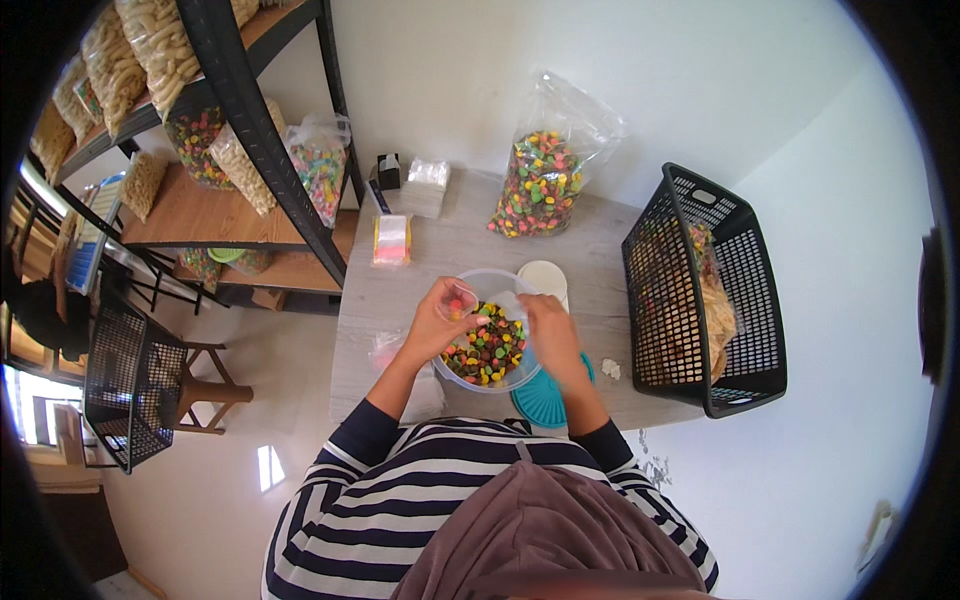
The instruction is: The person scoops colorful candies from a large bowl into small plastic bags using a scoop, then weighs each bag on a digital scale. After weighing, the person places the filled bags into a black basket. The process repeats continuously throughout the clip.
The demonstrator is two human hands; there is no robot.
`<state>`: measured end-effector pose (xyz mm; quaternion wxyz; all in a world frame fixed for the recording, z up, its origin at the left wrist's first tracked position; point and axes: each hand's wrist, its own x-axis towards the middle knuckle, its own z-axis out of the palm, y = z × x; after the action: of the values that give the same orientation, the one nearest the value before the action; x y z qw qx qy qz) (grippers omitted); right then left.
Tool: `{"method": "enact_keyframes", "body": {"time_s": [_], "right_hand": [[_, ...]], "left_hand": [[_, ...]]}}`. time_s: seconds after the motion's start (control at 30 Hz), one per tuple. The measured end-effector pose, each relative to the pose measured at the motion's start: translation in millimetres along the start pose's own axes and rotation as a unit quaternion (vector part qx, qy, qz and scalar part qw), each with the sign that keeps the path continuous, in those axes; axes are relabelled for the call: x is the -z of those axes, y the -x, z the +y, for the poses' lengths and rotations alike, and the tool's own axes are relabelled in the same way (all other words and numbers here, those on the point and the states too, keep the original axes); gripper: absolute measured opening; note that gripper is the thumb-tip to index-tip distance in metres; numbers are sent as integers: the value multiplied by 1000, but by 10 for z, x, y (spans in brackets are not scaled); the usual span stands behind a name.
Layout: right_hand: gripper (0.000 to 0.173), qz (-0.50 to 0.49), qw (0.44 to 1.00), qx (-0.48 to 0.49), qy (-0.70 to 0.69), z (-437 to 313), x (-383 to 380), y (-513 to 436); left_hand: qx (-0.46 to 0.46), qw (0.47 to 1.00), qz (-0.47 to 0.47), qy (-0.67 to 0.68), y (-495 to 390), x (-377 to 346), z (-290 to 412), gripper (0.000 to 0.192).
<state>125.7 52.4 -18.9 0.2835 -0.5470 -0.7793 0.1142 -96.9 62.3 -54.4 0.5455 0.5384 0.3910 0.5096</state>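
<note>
My left hand (435, 322) holds a small clear plastic container (457, 301) with a few coloured candies inside, over the left rim of a translucent round tub (480, 388). The tub contains many candies (491, 352) in brown, yellow, green and pink. Over the tub's right side is my right hand (551, 334), blurred. Its fingertips pinch a whitish translucent plastic piece (508, 301), whose full shape is hard to make out. A teal ribbed lid (546, 397) lies partly under the right forearm. Beyond the tub rests a white round lid (544, 279).
A large clear bag of candies (540, 184) stands against the wall. On the right is a black plastic basket (705, 300) with bagged snacks. Small plastic packs (392, 240) and a stack of clear bags (426, 187) sit back left. A metal-framed shelf (217, 217) borders the table's left.
</note>
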Motion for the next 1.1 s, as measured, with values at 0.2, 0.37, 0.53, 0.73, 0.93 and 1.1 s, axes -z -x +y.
{"method": "enact_keyframes", "body": {"time_s": [0.2,0.37,0.53,0.73,0.93,1.1], "right_hand": [[26,-127,991,30,31,255,-710,-10],[24,-161,987,4,-24,324,-997,-112],[19,-193,955,-132,-183,351,-1065,-209],[21,-207,874,-285,-335,453,-988,-174],[23,-173,850,-309,-389,431,-527,-149],[23,-94,836,-318,-437,500,-122,33]], "left_hand": [[5,1000,13,-3,27,25,-43,51],[9,1000,2,9,20,58,-125,54],[-17,1000,9,10,68,70,-245,55],[-16,1000,2,18,56,84,-248,56],[-27,999,13,37,63,112,62,57],[-40,999,15,-5,77,85,254,61]]}}
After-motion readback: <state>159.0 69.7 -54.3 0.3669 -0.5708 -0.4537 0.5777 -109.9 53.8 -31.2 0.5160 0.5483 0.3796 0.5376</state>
